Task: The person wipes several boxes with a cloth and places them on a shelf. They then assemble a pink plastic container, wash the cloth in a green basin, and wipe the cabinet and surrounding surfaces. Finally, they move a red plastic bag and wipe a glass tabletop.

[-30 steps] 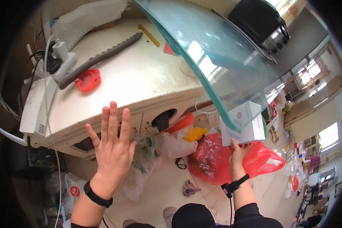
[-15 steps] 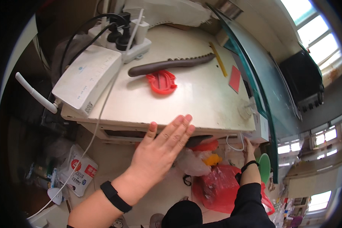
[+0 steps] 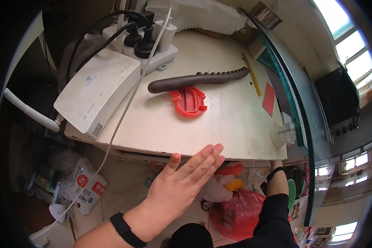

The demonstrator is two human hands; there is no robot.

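Observation:
My left hand (image 3: 184,186) is held flat at the front edge of the white tabletop (image 3: 153,132), its fingers stretched out, thumb apart and nothing in it. A red plastic piece (image 3: 190,108) with raised inner ridges lies on the tabletop beyond it. Touching that piece, or resting partly over it, is a long dark brown rod (image 3: 182,83) with a row of rounded knobs along one edge. My right hand (image 3: 275,165) reaches down past the front right corner of the table; its fingers are hidden there.
A white router (image 3: 97,89) and a power strip (image 3: 161,58) with plugs and cables stand at the left. Glass panes (image 3: 293,95) edge the right side, near a clear glass (image 3: 282,134). A yellow strip (image 3: 252,74), red card (image 3: 269,98) and red bag (image 3: 239,213) are also there.
The view has shifted, so the table sits lower and further right. My right hand's fingers, seen earlier by a white box below the corner, are now hidden. My left hand stays flat.

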